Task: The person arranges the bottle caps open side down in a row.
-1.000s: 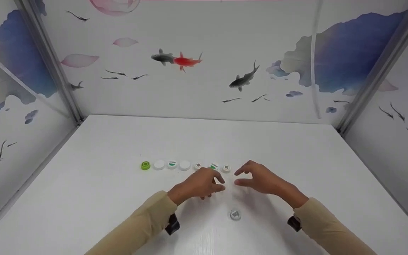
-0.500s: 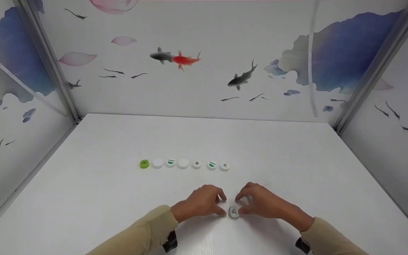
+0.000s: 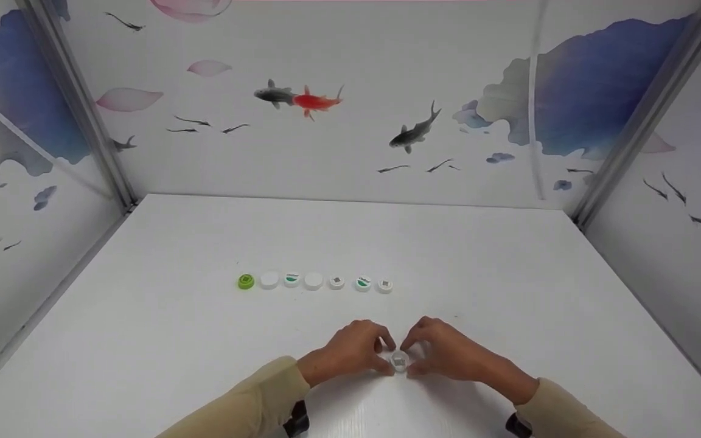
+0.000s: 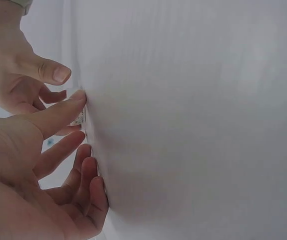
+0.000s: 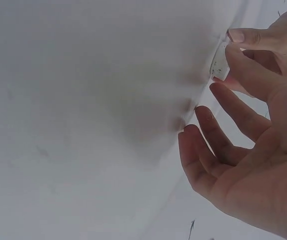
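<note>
A whitish, translucent bottle cap (image 3: 399, 361) with a grey square mark lies near the front of the white table. My left hand (image 3: 353, 348) holds its left side, with thumb and index fingertip curled around the rim. From the opposite side my right hand (image 3: 448, 350) grips the same cap with thumb and index finger. In the left wrist view the cap (image 4: 78, 119) is mostly hidden behind the left thumb. The right wrist view shows the cap's side (image 5: 219, 62) standing on the table between the fingertips.
Farther back runs a row of several caps: a green cap (image 3: 246, 281) at the left end, plain white caps (image 3: 313, 280), green-printed white caps (image 3: 363, 283) and a square-marked cap (image 3: 385, 285) at the right end. Printed wall panels (image 3: 350, 158) enclose the white table (image 3: 509, 261).
Both hands have come back from beside the row toward the front cap and closed in on it from either side. The row of caps has stayed in place.
</note>
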Available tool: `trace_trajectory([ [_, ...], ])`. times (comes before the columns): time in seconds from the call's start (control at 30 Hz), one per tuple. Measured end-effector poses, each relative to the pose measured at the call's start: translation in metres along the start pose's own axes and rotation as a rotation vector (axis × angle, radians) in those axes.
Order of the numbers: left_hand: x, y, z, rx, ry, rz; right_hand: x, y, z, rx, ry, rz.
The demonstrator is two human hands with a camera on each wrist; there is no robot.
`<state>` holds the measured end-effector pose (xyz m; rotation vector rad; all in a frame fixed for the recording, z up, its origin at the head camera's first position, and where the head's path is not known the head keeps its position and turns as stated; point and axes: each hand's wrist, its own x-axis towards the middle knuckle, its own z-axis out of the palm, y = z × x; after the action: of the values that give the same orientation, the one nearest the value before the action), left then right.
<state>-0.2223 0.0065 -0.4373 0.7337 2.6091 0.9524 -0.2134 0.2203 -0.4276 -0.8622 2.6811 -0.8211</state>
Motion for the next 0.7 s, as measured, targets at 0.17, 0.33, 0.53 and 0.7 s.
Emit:
trace_trajectory([
  [0.17,0.000,0.000,-0.001,-0.047,-0.001,0.010,0.003,-0.004,0.000,0.015,0.009,-0.006],
  [0.33,-0.002,0.000,-0.009,-0.107,0.000,0.043,0.002,-0.007,-0.009,0.060,0.010,0.008],
  [0.53,-0.006,0.002,-0.028,-0.183,0.036,0.096,0.001,-0.016,-0.027,0.081,0.084,-0.007],
  [0.7,-0.012,0.007,-0.044,-0.222,0.095,0.159,-0.002,-0.029,-0.039,0.091,0.194,-0.020],
])
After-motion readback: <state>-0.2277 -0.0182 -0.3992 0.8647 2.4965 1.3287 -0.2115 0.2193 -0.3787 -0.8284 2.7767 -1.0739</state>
